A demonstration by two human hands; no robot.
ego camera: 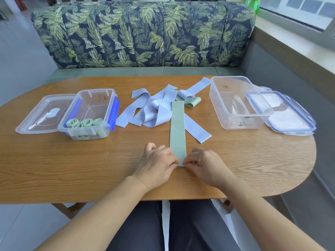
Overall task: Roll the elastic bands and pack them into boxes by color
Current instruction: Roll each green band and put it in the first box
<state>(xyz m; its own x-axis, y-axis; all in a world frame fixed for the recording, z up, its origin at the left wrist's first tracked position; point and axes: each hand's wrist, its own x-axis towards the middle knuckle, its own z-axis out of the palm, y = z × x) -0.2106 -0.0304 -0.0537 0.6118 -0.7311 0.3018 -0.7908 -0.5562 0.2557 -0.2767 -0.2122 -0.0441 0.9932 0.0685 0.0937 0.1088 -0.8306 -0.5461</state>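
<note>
Rolling looks barely begun: left hand and right hand pinch the near end of the green band with curled fingers, by the near edge of the bench. Next that end should turn over tightly, I judge; any first fold is hidden under the fingers.

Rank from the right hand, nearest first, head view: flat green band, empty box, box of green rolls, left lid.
1. flat green band: centre, its near end pinched by the right hand.
2. empty box: right side.
3. box of green rolls: left side.
4. left lid: far left.
</note>
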